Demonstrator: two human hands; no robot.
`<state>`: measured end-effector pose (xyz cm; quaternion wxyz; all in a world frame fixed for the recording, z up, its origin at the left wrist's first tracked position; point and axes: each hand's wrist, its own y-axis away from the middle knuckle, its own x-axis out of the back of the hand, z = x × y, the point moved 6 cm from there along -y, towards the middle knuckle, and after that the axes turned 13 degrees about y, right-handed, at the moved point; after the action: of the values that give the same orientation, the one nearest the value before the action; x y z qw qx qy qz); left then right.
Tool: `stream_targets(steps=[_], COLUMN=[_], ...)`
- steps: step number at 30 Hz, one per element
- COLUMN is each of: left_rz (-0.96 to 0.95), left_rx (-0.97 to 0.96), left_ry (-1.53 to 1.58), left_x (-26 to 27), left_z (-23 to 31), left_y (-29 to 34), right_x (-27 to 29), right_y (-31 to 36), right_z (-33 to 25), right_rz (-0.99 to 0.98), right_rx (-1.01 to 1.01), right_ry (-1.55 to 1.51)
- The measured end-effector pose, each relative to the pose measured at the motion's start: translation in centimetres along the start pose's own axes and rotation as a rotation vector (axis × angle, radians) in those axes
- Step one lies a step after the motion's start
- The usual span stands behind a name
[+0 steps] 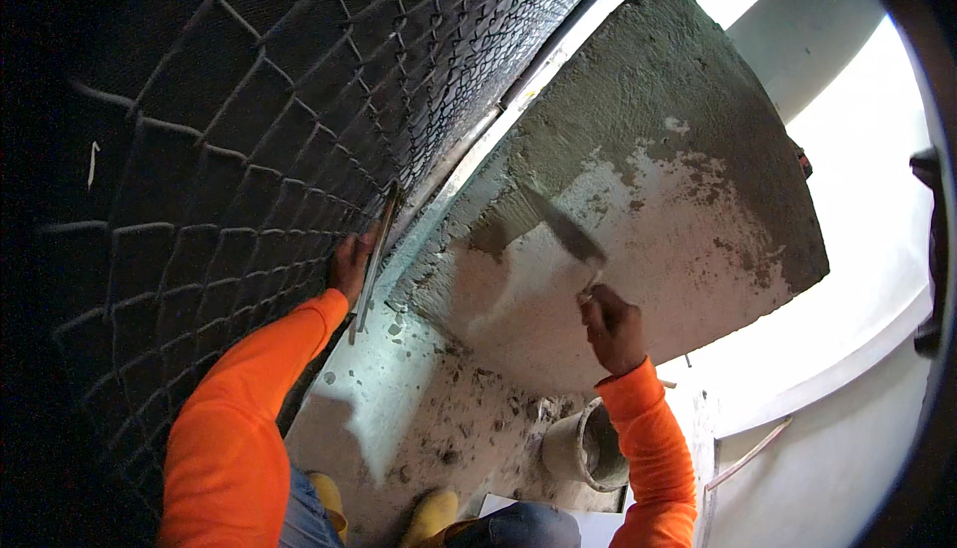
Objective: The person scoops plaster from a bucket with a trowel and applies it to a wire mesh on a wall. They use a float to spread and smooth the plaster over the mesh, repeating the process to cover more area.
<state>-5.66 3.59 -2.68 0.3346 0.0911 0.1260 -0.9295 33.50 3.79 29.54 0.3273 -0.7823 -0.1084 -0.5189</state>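
Observation:
My right hand (615, 331) is closed round the handle of a pointing trowel (570, 231). Its blade tip lies at a fresh patch of grey mortar (508, 211) on a pale block-like slab (568, 329). Wet mortar covers the slab's upper part and left edge; the lower middle shows bare. On the left, beside the chain-link fence, my left hand (349, 264) has its fingers curled at a long, thin flat metal tool (377, 257), seen nearly edge-on. The tool stands beside the slab's left edge, and its handle is hidden.
The chain-link fence (264, 164), backed by dark sheeting, rises close on the left. A mortar-smeared bucket (564, 448) stands below my right forearm. Mortar crumbs litter the floor (439, 448) near my yellow boots (432, 516). A curved white wall (827, 448) is at right.

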Motion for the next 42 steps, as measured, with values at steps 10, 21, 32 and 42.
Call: stream_targets(steps=[10, 21, 32, 42], left_rz=[0.001, 0.05, 0.003, 0.05], left_rx=[-0.023, -0.11, -0.066, -0.045], left_ry=[0.162, -0.057, -0.076, 0.0], left_x=[0.0, 0.2, 0.2, 1.6], left_z=[-1.5, 0.0, 2.3, -1.8], left_y=[-0.5, 0.5, 1.1, -0.4], right_x=[-0.5, 1.3, -8.2, -17.7], right_y=[1.0, -1.0, -0.4, 4.7], right_z=[3.7, 1.3, 1.8, 5.6], right_rz=[-0.22, -0.11, -0.388, -0.419], right_rx=[-0.334, -0.178, -0.366, -0.248], right_ry=[-0.183, -0.19, -0.547, -0.37])
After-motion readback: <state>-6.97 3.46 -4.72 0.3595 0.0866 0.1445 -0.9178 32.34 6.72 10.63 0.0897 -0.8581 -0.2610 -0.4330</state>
